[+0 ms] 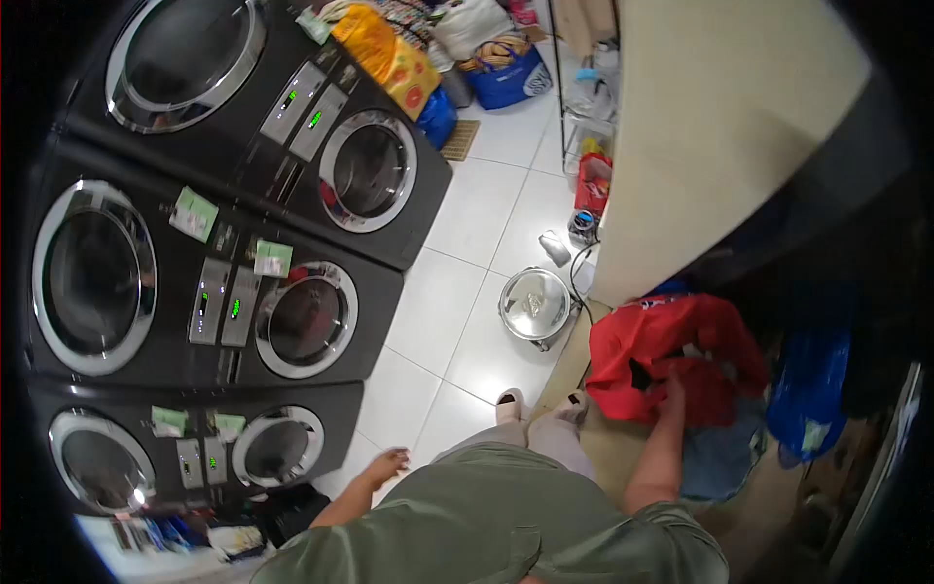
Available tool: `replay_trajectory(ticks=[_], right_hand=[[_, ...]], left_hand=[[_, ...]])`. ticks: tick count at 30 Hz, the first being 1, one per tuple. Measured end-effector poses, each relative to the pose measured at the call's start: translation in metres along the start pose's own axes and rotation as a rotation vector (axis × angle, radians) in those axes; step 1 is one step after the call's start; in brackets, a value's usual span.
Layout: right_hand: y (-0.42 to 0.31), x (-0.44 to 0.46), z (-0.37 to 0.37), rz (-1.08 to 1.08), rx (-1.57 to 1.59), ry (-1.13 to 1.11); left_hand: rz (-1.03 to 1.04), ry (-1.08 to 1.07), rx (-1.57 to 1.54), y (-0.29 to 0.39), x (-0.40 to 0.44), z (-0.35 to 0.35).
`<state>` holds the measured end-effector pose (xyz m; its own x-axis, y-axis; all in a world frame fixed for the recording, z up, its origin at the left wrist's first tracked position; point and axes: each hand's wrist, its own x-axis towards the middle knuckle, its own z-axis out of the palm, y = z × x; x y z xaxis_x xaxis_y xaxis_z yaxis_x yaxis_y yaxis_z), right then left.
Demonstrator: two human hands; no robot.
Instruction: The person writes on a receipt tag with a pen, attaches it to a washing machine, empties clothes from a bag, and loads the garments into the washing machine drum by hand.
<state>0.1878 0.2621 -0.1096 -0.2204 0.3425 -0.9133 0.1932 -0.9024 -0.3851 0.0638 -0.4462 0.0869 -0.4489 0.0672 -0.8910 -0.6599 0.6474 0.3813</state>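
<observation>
My right hand [669,394] reaches into the folds of a red garment [623,360] and seems to grip its cloth; the fingertips are partly hidden. The garment is bunched up, with a small black patch near my fingers. Under and beside it lies a blue-grey denim piece [725,457]. My left hand [391,464] hangs over the tiled floor beside my body, with its fingers apart and nothing in it. Nearest to that hand is the lower stacked front-loading machine [336,428].
Dark stacked machines with round doors [306,316] line the left. A lidded metal pot [535,305] stands on the floor ahead of my feet, near a cable. Blue plastic bags [808,414] lie at the right. A stuffed blue bag [506,83] and an orange bag [389,54] sit at the back.
</observation>
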Motion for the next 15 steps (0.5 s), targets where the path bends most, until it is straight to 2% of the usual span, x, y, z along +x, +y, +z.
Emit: replay_trajectory(ticks=[1, 3, 4, 6, 8, 11, 13, 15], right_hand=[[0.006, -0.004, 0.02, 0.054, -0.066, 0.053], [0.013, 0.006, 0.052, -0.064, -0.079, 0.258], [0.005, 0.002, 0.074, -0.244, -0.022, 0.413], [0.001, 0.011, 0.087, -0.459, 0.089, 0.501], [-0.01, 0.064, 0.065, -0.531, 0.195, 0.382], [-0.025, 0.068, -0.002, -0.613, 0.371, -0.17], [-0.044, -0.134, 0.073, -0.486, 0.415, -0.119], [-0.054, 0.002, -0.069, -0.426, 0.266, -1.041]], left_hand=[[0.004, 0.13, -0.101, 0.0, 0.002, 0.002], [-0.015, 0.272, -0.059, 0.034, -0.023, 0.015], [-0.041, 0.257, -0.06, 0.032, -0.028, 0.016], [-0.066, 0.21, -0.01, 0.004, -0.038, 0.013], [-0.055, 0.139, 0.092, -0.036, -0.046, 0.005], [-0.163, 0.161, 0.2, -0.057, -0.074, 0.007], [-0.232, 0.199, 0.134, -0.092, -0.07, 0.004], [-0.262, 0.195, -0.041, -0.112, -0.064, -0.004]])
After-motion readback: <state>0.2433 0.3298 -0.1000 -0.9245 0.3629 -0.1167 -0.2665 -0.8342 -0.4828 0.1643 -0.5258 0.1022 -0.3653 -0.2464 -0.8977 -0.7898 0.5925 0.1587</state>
